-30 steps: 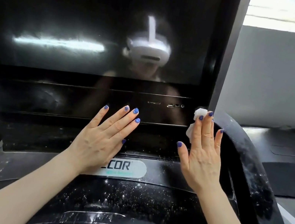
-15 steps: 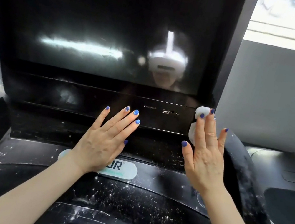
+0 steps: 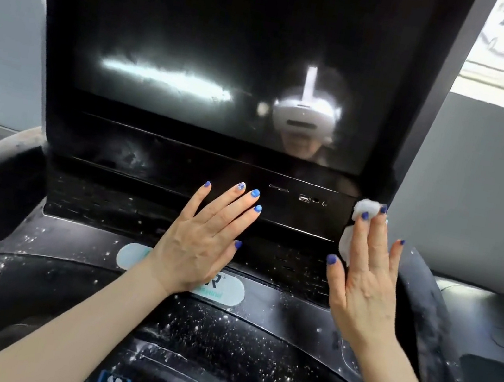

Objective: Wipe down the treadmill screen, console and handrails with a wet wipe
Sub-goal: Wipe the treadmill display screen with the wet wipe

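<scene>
The left hand (image 3: 202, 242) lies flat on the dusty console (image 3: 81, 205), fingers (image 3: 243, 204) straight and slightly spread, holding nothing, likely to brace the body. Above, the dark screen (image 3: 203, 32) shows smears. At the panel's lower right corner, the right hand (image 3: 363, 276) presses the wet wipe (image 3: 346, 243) under straight, close-set fingers (image 3: 361, 229), flat for broad contact.

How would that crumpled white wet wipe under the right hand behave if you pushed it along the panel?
The crumpled white wet wipe looks soft and floppy: it bunches into folds around the fingers of the right hand, so it would probably drag and wad up instead of sliding flat. It seems very light, since straight fingers alone pin it against the black treadmill console.
</scene>
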A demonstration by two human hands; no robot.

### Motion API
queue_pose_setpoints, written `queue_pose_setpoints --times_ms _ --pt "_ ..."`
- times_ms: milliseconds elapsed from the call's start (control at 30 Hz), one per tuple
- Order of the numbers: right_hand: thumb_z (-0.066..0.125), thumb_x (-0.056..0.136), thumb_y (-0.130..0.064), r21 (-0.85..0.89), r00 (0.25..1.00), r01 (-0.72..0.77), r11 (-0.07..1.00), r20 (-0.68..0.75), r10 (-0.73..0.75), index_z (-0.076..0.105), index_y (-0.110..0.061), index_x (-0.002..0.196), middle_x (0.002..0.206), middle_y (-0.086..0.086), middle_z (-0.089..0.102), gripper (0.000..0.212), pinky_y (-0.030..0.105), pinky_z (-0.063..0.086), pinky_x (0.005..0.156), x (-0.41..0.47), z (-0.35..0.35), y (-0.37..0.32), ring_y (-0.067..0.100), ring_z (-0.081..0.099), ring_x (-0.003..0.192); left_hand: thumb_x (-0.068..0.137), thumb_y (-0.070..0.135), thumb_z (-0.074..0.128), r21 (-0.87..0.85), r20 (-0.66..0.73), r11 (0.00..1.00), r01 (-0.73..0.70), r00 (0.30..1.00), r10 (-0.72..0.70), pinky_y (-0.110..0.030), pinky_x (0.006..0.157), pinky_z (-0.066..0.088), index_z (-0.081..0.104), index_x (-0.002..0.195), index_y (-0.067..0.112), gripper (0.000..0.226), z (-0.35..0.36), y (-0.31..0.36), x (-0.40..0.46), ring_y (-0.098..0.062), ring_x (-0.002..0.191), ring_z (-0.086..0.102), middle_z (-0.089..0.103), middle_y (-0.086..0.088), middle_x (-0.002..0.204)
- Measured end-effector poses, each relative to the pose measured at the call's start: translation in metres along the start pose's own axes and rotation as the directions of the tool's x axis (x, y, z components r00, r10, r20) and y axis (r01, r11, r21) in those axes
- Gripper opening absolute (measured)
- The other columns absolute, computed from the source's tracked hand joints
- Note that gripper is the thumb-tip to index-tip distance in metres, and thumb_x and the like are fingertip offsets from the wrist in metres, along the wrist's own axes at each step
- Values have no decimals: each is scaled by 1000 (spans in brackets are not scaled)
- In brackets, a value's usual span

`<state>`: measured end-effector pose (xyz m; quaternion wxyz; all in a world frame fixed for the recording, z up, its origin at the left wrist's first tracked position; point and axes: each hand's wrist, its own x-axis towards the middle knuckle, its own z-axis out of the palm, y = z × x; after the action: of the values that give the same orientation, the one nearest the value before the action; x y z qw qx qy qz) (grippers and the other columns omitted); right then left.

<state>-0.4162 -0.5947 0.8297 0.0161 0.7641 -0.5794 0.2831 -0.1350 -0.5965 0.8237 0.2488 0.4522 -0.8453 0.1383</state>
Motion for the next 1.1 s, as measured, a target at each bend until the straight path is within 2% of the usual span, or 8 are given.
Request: queue_pose_setpoints --times_ms 100,300,533,667,800,1000,1100 --pt "29 104 -41 10 1000 -4 1000 1 4 2 -21 161 169 2 -2 66 47 -7 124 2 -2 1 17 0 155 98 21 52 11 -3 1000 -2 1000 2 -58 119 24 40 151 12 56 -1 0 0 -25 151 26 32 -7 161" --pt "31 104 -37 89 991 -39 995 -123 50 4 -19 160 167 -1 -5 65 49 -4 125 75 -25 -9 13 -4 155 98 21 51 37 9 999 -1 1000 1 -58 117 27 44 149 11 53 -3 1 2 -25 150 27 33 -7 160" --pt "29 105 -43 63 996 -24 998 -84 29 9 -18 161 169 4 5 64 51 -1 124 26 -4 0 17 3 155 98 22 47 36 3 999 0 1000 0 -59 116 29 44 149 12 52 -3 4 3 -26 150 28 34 -7 160" --pt "30 105 -40 89 992 -35 995 -121 46 6 -19 160 169 5 4 64 47 -5 125 60 -15 -3 15 -1 155 97 20 49 46 -37 999 -9 999 11 -57 114 33 54 142 9 47 -6 4 11 -26 147 35 44 -9 154" --pt "31 105 -38 79 981 -39 996 -184 53 8 -17 160 169 6 4 63 46 -6 125 103 -31 -7 13 -3 155 95 18 51 52 -64 998 -30 997 33 -54 114 34 56 141 8 47 -10 4 24 -25 146 37 46 -9 152" --pt "34 102 -36 61 987 -11 998 -158 21 10 -18 161 169 6 7 66 50 0 125 66 -17 -2 16 5 155 94 18 54 47 -102 998 -52 993 56 -52 117 31 53 143 9 49 -15 0 47 -25 148 33 43 -8 154" --pt "34 103 -37 50 984 6 999 -181 3 10 -18 161 169 6 9 65 46 -2 125 79 -21 1 16 7 155 95 18 55 50 -144 996 -80 986 86 -53 116 31 52 144 9 50 -27 -8 84 -25 148 32 42 -8 155"
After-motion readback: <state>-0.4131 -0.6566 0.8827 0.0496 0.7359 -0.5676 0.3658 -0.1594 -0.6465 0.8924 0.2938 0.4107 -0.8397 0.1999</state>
